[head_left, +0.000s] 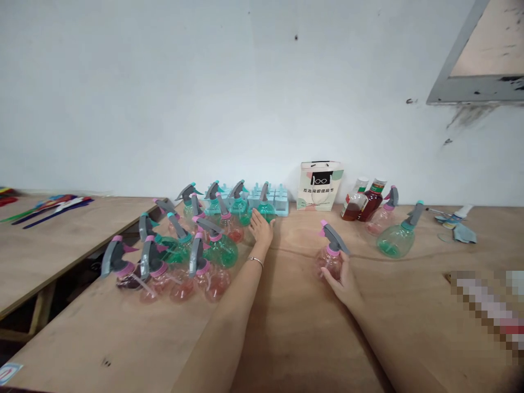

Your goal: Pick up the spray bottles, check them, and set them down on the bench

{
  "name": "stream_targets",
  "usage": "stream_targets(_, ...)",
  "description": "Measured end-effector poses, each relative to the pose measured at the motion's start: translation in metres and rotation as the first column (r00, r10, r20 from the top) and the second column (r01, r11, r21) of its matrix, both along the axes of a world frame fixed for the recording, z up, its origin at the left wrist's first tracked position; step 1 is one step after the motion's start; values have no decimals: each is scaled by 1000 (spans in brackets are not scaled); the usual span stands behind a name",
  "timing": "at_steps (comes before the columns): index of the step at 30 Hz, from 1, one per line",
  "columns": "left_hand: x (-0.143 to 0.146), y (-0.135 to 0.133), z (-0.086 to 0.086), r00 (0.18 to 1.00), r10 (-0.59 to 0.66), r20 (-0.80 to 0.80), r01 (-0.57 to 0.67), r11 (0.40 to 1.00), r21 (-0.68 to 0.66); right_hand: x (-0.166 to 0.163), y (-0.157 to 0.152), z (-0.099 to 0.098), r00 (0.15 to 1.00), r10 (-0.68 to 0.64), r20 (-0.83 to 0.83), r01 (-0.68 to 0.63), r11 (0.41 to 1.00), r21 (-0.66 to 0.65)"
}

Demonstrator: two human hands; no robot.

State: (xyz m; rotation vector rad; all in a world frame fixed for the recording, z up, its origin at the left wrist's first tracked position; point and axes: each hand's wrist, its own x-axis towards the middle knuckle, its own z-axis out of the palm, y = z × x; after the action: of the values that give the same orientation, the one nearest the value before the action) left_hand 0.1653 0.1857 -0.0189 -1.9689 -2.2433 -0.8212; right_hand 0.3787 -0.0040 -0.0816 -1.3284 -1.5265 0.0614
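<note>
In the head view my right hand [343, 278] is wrapped round the body of a pink spray bottle [325, 263], upright with its grey and pink trigger head. My left hand [261, 228] has its fingers stretched out beside a green spray bottle [266, 210]; whether it touches that bottle I cannot tell. Left of that hand stands a group of several spray bottles, among them a green one with a pink collar [223, 251] and a pink one [215, 284] at the front. Some bodies in the group overlap and hide each other.
Light-blue ice-pop moulds [281, 201] stand against the wall, near a paper bag [319, 188]. To the right are two dark-liquid bottles [355, 202], a pink spray bottle [380, 218] and a green one [396, 240]. A gap separates the left table [49, 240].
</note>
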Motion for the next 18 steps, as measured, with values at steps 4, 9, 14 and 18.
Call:
stream_targets(4,2,-20,6,998,-62,-32,61,997,-56,-3,-2,-4,996,86,-35,-89,988,-123)
stream_targets(9,-3,-72,33,929,-370,-9,364,918,-158,-15,-4,-1,984,162,-78,-177,950,-257)
stream_targets(14,-25,-118,61,530,-692,490,812,581,-56,-27,-6,2,977,183,-108,-211,904,-372)
stream_targets(18,-24,-142,53,363,-699,616,861,504,64,-38,-7,-2,985,146,-96,-172,912,-372)
